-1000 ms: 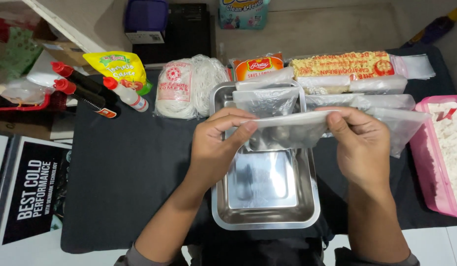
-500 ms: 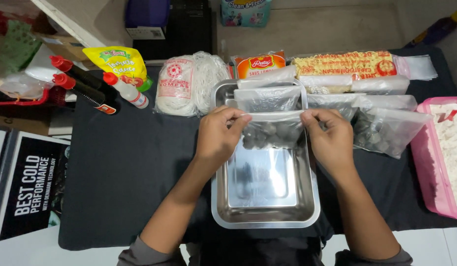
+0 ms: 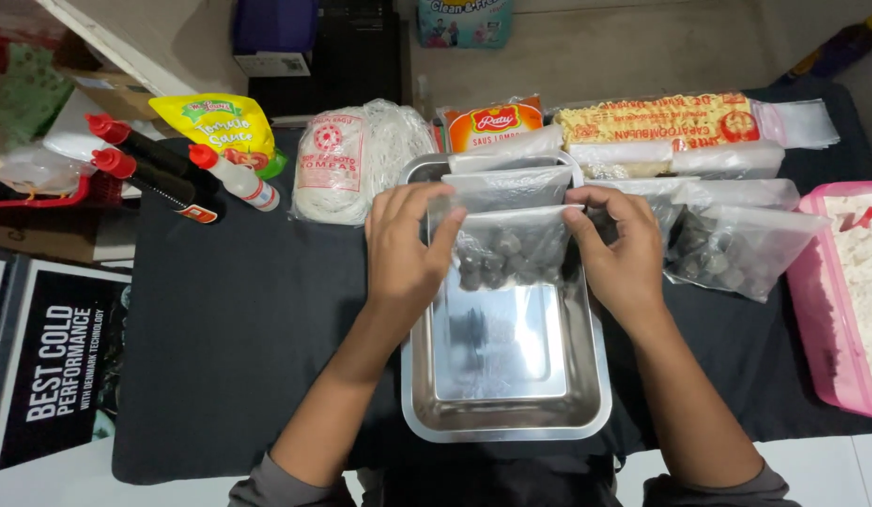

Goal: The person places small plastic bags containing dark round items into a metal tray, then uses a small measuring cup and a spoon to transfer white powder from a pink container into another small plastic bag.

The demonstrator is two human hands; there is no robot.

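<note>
Clear bag (image 3: pixel 509 246) betw. fingers (image 3: pixel 447 228) (both hands)

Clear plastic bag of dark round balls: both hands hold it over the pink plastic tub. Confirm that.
Not the pink plastic tub. In the head view, the left hand and right hand hold the clear plastic bag of dark round balls over the shiny rectangular steel tray; the tub sits far right.

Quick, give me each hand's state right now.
Left hand: closed, pinching the left edge of the clear bag of dark balls.
Right hand: closed, pinching its right edge.
</note>
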